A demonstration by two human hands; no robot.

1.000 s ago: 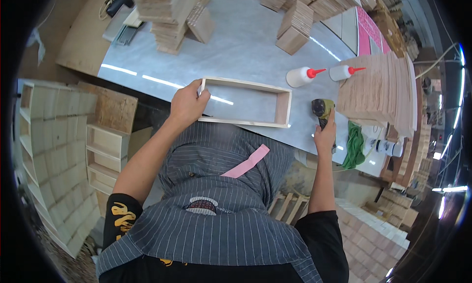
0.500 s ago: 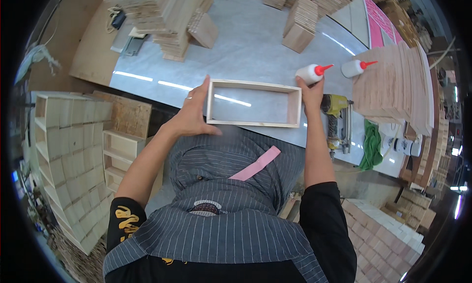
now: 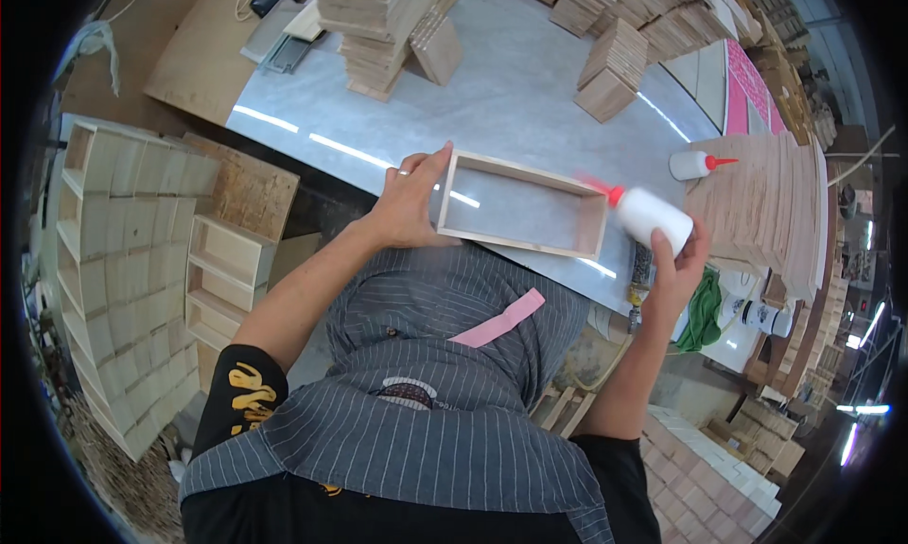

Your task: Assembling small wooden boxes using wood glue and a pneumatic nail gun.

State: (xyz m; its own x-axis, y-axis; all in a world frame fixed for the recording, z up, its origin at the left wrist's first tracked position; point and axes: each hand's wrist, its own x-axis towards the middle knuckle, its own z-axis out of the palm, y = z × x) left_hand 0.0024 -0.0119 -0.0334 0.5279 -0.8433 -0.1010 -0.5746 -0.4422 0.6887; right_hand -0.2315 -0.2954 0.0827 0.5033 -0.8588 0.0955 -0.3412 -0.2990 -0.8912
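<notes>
A shallow rectangular wooden frame (image 3: 592, 224) lies at the near edge of the table, its inside showing the tabletop. My left hand (image 3: 413, 203) grips its left end, fingers along the end piece and thumb at the near corner. In my right hand (image 3: 679, 263) is a white squeeze bottle (image 3: 653, 219) with a red nozzle, tilted so the blurred tip points left over the frame's far right corner. Whether anything comes out of the tip cannot be seen. Another white squeeze bottle (image 3: 689, 165) with a red tip is beyond my right hand.
Stacked wooden boards (image 3: 757, 213) stand at the right, near a green cloth (image 3: 701, 317). A nail gun (image 3: 639, 274) is partly hidden behind my right hand. Tall piles of wood pieces (image 3: 378, 33) rise at the far left of the table (image 3: 511, 80). Finished-looking wooden boxes (image 3: 142, 232) are stacked at left.
My right hand has lifted the squeeze bottle off the table and tipped its nozzle left over the frame. The frame now sits slightly turned, with my left hand still at its left end.
</notes>
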